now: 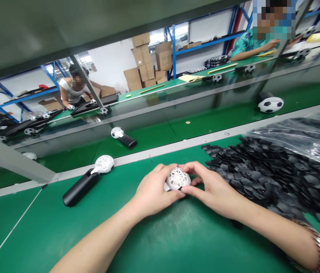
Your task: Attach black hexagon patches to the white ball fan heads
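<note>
Between my two hands, just above the green table [160, 242], is a small handheld fan [178, 178] with a round white lattice head. My left hand [155, 187] curls around the head's left side, thumb along the near edge. From the other side, the fingertips and thumb of my right hand [209, 185] pinch its rim. The fan's handle is hidden. Left of my hands lies another fan [104, 163] with a white lattice head and a black handle. Close to my right hand spreads a heap of flat black plastic pieces [250, 167].
A clear plastic bag [307, 136] covers part of the heap. Beyond a metal rail [182, 145] runs a green conveyor belt [160, 132] carrying a white-headed fan [124, 137] and a football-patterned one [270, 104]. A metal post [9, 155] stands at left. Two people sit across the line.
</note>
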Motion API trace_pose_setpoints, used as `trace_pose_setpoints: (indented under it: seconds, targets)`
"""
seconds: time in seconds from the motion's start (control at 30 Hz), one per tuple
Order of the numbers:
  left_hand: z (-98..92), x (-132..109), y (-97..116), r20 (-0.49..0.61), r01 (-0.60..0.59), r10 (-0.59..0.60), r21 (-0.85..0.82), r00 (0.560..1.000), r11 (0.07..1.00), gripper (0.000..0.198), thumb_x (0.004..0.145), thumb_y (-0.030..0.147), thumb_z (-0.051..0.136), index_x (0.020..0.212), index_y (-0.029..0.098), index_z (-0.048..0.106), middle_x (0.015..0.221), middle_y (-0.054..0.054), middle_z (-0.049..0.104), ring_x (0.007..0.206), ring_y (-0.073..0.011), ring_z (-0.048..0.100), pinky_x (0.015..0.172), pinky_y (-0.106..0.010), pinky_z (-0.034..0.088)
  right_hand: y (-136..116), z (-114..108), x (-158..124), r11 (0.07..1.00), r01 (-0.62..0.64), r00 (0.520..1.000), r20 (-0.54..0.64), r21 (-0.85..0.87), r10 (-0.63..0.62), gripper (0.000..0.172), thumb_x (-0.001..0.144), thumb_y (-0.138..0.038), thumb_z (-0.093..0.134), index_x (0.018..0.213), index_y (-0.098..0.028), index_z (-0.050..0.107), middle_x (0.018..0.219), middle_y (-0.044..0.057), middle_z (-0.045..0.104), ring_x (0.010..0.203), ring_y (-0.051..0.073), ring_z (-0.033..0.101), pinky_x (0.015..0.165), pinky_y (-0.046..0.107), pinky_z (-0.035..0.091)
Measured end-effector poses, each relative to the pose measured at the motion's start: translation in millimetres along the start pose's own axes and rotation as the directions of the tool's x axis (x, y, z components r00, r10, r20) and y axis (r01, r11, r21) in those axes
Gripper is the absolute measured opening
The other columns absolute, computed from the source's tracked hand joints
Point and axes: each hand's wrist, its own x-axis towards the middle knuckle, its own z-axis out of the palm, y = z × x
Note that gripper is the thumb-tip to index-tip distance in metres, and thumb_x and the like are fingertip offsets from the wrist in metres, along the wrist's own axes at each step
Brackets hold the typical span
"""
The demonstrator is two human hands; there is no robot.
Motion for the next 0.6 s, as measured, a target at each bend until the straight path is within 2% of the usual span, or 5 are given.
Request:
trace_pose_setpoints:
  seconds: [0.13, 0.2, 0.3, 0.43, 0.6]
  targets:
    - [-3.8, 0.4, 0.5, 0.103, -0.11, 0.102, 0.072, 0.989, 0.991, 0.064, 0.067, 0.027, 0.066, 0.126, 0.028, 0.042, 0.118, -0.003, 0.054, 0.103, -0.0234, 0.052, 0.087, -0.035, 0.043, 11.1, -22.7, 8.6, 0.979, 0.002, 0.999, -0.033, -0.204, -0.009, 0.016, 0.083, -0.031, 0.052, 0.093, -0.019, 0.056, 0.095, 0.006, 0.058, 0.089, 0.02, 0.056, 0.072, 0.034, 0.05]
    - [-5.4, 1.8, -0.6, 0.111, -0.193, 0.176, 0.172, 0.978, 0.966, 0.063, 0.068, 0.012, 0.056, 0.127, 0.028, 0.04, 0.125, -0.002, 0.051, 0.111, -0.0238, 0.047, 0.092, -0.039, 0.038, 19.8, -31.6, 11.5, 0.9, 0.056, 0.993, -0.068, -0.433, -0.095, 0.016, 0.084, -0.027, 0.05, 0.093, -0.018, 0.061, 0.093, 0.007, 0.058, 0.088, 0.021, 0.055, 0.079, 0.038, 0.047]
    - [-4.5, 4.8, -4.6, 0.066, -0.243, 0.234, 0.311, 0.97, 0.919, 0.071, 0.064, -0.003, 0.039, 0.127, 0.03, 0.04, 0.126, 0.001, 0.051, 0.113, -0.0208, 0.045, 0.098, -0.044, 0.029, 27.8, -34.5, 12.8, 0.764, 0.13, 0.99, 0.043, -0.632, -0.133, 0.02, 0.085, -0.018, 0.048, 0.096, -0.02, 0.065, 0.09, 0.007, 0.06, 0.089, 0.023, 0.054, 0.081, 0.04, 0.045]
    - [0.3, 8.0, -11.9, 0.024, -0.224, 0.231, 0.352, 0.973, 0.909, 0.072, 0.066, -0.006, 0.033, 0.126, 0.033, 0.042, 0.125, 0.004, 0.053, 0.117, -0.0198, 0.04, 0.103, -0.047, 0.02, 25.2, -29.9, 10.8, 0.68, 0.166, 0.986, 0.133, -0.714, -0.1, 0.024, 0.085, -0.011, 0.045, 0.091, -0.019, 0.067, 0.083, 0.007, 0.061, 0.083, 0.022, 0.056, 0.074, 0.036, 0.048]
    - [3.2, 8.9, -16.5, 0.01, -0.22, 0.23, 0.335, 0.973, 0.916, 0.072, 0.067, -0.006, 0.034, 0.126, 0.035, 0.041, 0.128, 0.006, 0.05, 0.121, -0.0198, 0.036, 0.105, -0.047, 0.017, 25.7, -36.0, 7.2, 0.736, 0.125, 0.992, 0.109, -0.665, -0.07, 0.027, 0.082, -0.009, 0.047, 0.101, -0.019, 0.063, 0.091, 0.007, 0.059, 0.086, 0.021, 0.057, 0.077, 0.035, 0.048]
